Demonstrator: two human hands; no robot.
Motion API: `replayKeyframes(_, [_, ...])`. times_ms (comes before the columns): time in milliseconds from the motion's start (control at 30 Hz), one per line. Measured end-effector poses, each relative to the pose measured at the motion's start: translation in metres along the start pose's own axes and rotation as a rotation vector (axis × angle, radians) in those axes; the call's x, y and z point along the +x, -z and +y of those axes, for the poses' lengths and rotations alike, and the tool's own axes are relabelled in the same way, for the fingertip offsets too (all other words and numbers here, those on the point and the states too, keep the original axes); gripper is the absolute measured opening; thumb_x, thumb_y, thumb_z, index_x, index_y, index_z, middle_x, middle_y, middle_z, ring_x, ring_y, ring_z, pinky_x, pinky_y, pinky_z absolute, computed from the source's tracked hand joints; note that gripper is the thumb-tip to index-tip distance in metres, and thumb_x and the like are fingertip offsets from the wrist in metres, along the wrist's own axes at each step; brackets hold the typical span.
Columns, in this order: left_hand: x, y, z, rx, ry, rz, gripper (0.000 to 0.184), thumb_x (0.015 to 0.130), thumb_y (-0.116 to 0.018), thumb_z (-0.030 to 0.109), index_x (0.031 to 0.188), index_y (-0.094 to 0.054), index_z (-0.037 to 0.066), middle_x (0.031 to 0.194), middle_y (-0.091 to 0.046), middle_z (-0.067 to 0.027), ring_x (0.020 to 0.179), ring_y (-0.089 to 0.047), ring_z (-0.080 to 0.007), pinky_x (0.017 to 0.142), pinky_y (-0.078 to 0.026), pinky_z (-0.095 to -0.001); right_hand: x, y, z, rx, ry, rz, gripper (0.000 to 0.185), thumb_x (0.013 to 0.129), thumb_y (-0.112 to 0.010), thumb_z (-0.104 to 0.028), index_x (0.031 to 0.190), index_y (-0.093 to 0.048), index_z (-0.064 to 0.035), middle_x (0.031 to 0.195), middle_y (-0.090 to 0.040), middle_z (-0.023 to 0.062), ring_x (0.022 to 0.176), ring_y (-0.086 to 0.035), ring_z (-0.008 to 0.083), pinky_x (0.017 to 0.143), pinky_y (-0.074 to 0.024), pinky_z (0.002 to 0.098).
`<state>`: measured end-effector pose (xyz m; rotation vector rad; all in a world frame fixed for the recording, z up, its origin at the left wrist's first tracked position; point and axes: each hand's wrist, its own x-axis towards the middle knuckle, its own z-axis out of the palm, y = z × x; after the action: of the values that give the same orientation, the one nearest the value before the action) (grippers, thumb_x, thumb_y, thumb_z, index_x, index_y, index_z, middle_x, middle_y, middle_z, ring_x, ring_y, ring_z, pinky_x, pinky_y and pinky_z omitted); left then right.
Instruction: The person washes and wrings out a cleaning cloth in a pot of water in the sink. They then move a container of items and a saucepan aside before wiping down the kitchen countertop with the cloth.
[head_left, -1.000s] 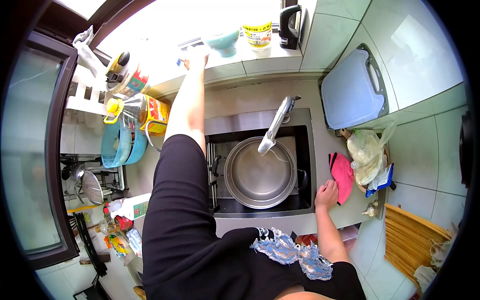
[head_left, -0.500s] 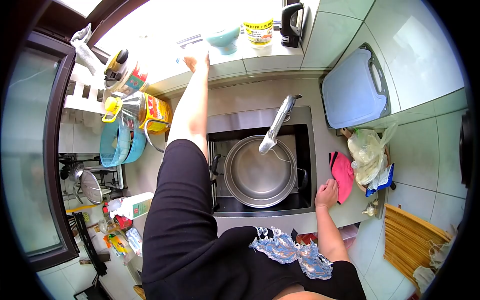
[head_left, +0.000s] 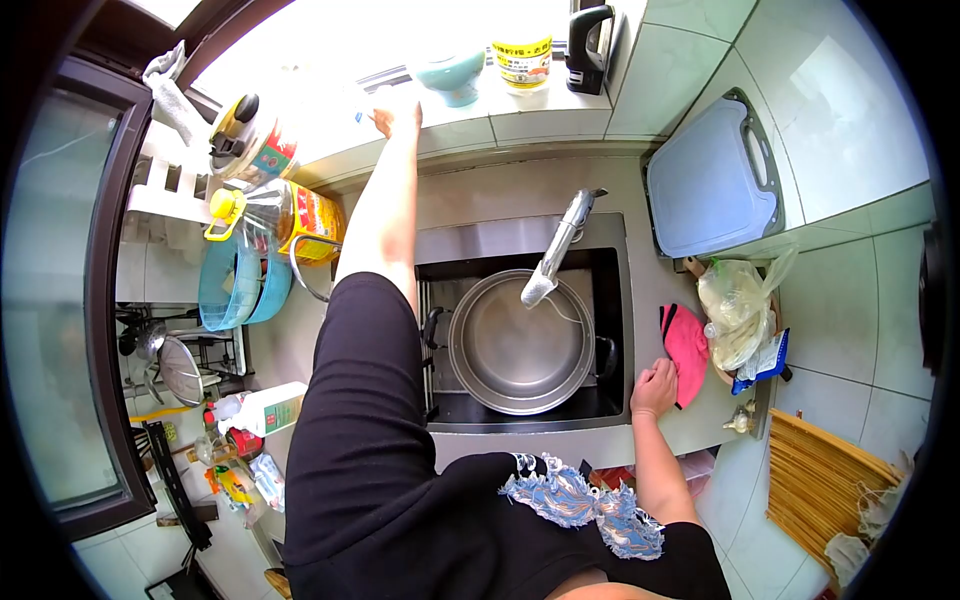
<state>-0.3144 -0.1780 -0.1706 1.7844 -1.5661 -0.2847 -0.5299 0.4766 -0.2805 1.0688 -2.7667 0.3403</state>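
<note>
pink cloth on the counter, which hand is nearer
Right. The right hand is just beside the pink cloth; the left hand is farther off, at the windowsill.

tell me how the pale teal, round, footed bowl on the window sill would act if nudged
The pale teal, round, footed bowl looks stiff, since its rounded wall holds a clear shape. It could tip if pushed high up, because its foot looks narrower than the body above. It may be slippery, as the surface appears smooth.
</note>
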Motion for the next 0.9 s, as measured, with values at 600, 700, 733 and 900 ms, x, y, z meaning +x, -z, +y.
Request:
replayKeyframes(600, [-0.09,0.038,0.036,-0.651,0.113,0.419,0.025,0.099,-0.047,0.014,0.093,-0.059,-0.006,0.089,-0.061,-0.0162,0.079,-0.059,-0.0264,0.073,-0.049,-0.0409,0.001,0.007,-0.006,0.013,0.032,-0.036,0.01,0.082,-0.054,-0.011,0.091,-0.051,-0.0088,0.091,-0.059,0.0129,0.089,-0.06,0.0377,0.076,-0.0471,0.0517])
replayKeyframes(700, [-0.194,0.131,0.056,-0.807,-0.051,0.276,0.024,0.097,-0.057,0.006,0.12,-0.06,-0.001,0.114,-0.06,-0.013,0.099,-0.059,-0.0219,0.09,-0.049,-0.0345,0.003,0.006,-0.004,-0.006,0.035,-0.032,0.009,0.082,-0.053,-0.011,0.091,-0.051,-0.0083,0.092,-0.06,0.0136,0.089,-0.061,0.0383,0.077,-0.0474,0.0522])
replayKeyframes(733, [-0.226,0.148,0.05,-0.879,-0.142,0.239,0.025,0.097,-0.058,0.008,0.12,-0.061,0.0,0.117,-0.06,-0.0118,0.1,-0.059,-0.0211,0.091,-0.05,-0.0334,0.003,0.007,-0.005,-0.013,0.029,-0.031,0.009,0.083,-0.053,-0.011,0.091,-0.052,-0.008,0.093,-0.061,0.0138,0.09,-0.061,0.0383,0.077,-0.0478,0.0524])
replayKeyframes(900, [-0.349,0.262,-0.015,-0.442,-0.608,-0.108,0.036,0.08,-0.068,-0.006,0.115,-0.065,0.004,0.117,-0.063,-0.0146,0.109,-0.061,-0.0337,0.095,-0.051,-0.0426,0.006,0.0,-0.002,-0.027,0.102,-0.007,0.009,0.084,-0.053,-0.012,0.091,-0.054,-0.007,0.094,-0.064,0.0142,0.091,-0.062,0.0385,0.077,-0.0488,0.0531])
